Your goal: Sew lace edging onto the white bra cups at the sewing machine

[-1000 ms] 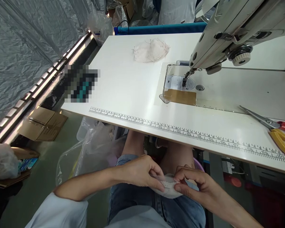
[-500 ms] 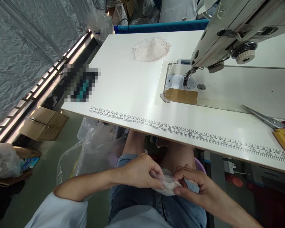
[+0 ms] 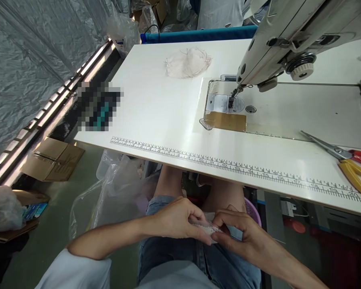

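Above my lap, a small piece of thin white fabric (image 3: 209, 229) with a textured edge is pinched between both hands. My left hand (image 3: 183, 220) is closed on its left side, thumb on top. From the right, my right hand (image 3: 236, 230) grips the other side between thumb and fingers. Much of the fabric is covered by the fingers. Both hands are below the front edge of the white sewing table (image 3: 156, 112). Farther back on the tabletop lies a pale fabric piece (image 3: 188, 63) with loose threads around its rim.
A sewing machine (image 3: 270, 52) stands at the table's right, its needle over the metal plate. Scissors (image 3: 338, 152) with red and yellow handles lie near the right front, by the printed ruler (image 3: 228, 164). A clear plastic bag (image 3: 117, 192) hangs below the table; a cardboard box (image 3: 54, 158) is at left.
My right hand has come closer to my left, and less of the white fabric shows between them. The whole view has shifted slightly.
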{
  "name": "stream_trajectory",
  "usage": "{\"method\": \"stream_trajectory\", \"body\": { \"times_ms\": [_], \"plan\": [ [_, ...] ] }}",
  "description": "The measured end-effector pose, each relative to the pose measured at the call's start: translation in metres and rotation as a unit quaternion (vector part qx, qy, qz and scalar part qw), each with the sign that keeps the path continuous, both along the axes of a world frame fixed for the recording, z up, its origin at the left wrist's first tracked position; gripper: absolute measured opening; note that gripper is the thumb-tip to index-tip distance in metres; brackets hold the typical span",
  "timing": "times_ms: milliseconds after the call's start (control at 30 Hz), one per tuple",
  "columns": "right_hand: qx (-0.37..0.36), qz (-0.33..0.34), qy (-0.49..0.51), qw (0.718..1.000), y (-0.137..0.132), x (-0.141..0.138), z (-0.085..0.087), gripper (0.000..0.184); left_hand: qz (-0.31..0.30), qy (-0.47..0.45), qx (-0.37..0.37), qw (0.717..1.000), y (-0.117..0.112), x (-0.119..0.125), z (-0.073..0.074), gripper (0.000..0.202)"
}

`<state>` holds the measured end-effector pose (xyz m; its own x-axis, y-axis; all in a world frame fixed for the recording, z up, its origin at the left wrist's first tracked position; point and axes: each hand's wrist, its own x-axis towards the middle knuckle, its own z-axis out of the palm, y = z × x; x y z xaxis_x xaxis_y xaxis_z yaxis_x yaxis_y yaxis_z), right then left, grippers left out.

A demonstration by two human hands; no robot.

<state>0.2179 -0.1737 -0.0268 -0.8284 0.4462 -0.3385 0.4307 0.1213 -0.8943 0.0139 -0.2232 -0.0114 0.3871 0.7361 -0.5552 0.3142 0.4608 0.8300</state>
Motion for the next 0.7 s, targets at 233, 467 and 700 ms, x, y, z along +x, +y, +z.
{"method": "stream_trajectory", "body": {
  "times_ms": [233, 467, 700],
  "plan": [
    [0.016, -0.003, -0.005, 1.0, 0.0, 0.004, -0.001, 0.027, 0.041, -0.013, -0.032, 0.999, -0.001, 0.004, -0.003, 0.029],
    [-0.04, -0.017, 0.043, 0.998, 0.004, 0.009, -0.006, 0.031, 0.08, -0.057, -0.124, 0.987, -0.003, 0.003, -0.006, 0.042],
    [-0.013, -0.002, 0.027, 1.0, 0.001, 0.01, -0.002, 0.024, 0.074, -0.058, -0.116, 0.989, 0.0, 0.009, -0.009, 0.036]
  ]
}}
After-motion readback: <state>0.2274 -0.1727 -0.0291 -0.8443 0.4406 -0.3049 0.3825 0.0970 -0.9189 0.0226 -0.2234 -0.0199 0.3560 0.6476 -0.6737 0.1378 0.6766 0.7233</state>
